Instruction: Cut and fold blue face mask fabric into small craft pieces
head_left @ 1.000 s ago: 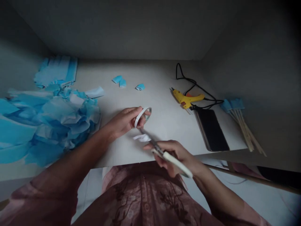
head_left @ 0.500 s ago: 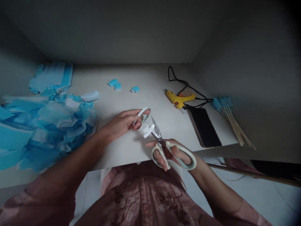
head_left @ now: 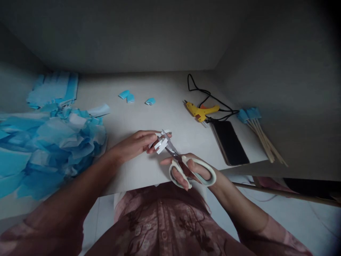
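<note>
My left hand (head_left: 135, 144) is closed around a small white tape roll (head_left: 165, 132), with a white strip (head_left: 161, 145) sticking out by its fingertips. My right hand (head_left: 190, 170) grips white-handled scissors (head_left: 186, 167), fingers through the loops. The blades point up and left and meet the white strip next to my left fingers. Both hands hover above the near part of the white table (head_left: 170, 113).
A heap of blue tissue paper (head_left: 45, 142) covers the table's left side. Three small blue paper rolls (head_left: 133, 97) lie farther back. A yellow glue gun (head_left: 201, 111) with a black cord, a dark phone (head_left: 230, 141) and wooden sticks with blue tips (head_left: 259, 133) sit at right.
The scissors turned from edge-on to handles showing, and their blades moved up to my left fingers. The white strip went from below my left hand to its fingertips.
</note>
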The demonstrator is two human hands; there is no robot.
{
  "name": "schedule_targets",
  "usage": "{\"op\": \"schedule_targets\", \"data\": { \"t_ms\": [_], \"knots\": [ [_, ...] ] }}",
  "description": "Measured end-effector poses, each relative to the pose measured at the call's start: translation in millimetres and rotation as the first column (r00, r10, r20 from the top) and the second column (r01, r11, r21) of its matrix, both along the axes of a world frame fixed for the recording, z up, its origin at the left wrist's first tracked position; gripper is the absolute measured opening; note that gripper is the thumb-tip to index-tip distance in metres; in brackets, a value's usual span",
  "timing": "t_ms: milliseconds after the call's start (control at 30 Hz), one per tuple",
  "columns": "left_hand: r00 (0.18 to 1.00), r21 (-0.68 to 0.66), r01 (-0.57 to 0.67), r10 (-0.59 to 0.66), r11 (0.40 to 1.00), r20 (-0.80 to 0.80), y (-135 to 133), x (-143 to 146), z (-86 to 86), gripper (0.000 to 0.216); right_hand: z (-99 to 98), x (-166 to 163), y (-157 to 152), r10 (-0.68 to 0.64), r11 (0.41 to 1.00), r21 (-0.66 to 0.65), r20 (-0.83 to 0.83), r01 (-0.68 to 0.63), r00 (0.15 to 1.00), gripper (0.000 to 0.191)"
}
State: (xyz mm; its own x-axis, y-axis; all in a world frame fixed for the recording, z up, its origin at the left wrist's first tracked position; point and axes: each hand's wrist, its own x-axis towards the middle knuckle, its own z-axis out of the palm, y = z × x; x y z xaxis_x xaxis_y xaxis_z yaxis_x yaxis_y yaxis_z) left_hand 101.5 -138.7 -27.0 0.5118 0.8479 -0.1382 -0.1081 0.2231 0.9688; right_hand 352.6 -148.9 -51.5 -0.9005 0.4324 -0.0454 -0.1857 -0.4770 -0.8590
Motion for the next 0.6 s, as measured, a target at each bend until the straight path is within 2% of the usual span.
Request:
{"op": "schedule_targets", "data": {
  "t_ms": [133, 333, 433, 600],
  "knots": [
    [0.996, 0.025, 0.064, -0.062, 0.998, -0.056, -0.1, -4.5, -3.8, 0.054, -3.0, -1.1, 0.5, -0.026, 0.999, -0.04, -0.011, 0.025, 1.0, 0.066],
    [0.991, 0.058, 0.068, -0.06, 0.996, -0.117, -0.9, -6.0, -1.4, 0.049, -4.3, -3.9, -4.5, -0.056, 0.988, -0.143, -0.015, 0.053, 0.998, 0.063],
    [0.995, 0.019, 0.087, -0.085, 0.996, -0.054, -0.6, -4.7, 2.8, 0.043, -5.3, -4.6, -7.5, -0.06, 0.982, -0.18, -0.032, 0.053, 0.998, 0.066],
    [0.975, -0.137, 0.152, -0.125, 0.979, 0.186, 1.6, -4.8, 3.5, 0.042, -0.9, -2.6, -11.2, -0.035, 0.972, -0.234, -0.092, 0.012, 0.995, 0.058]
  ]
}}
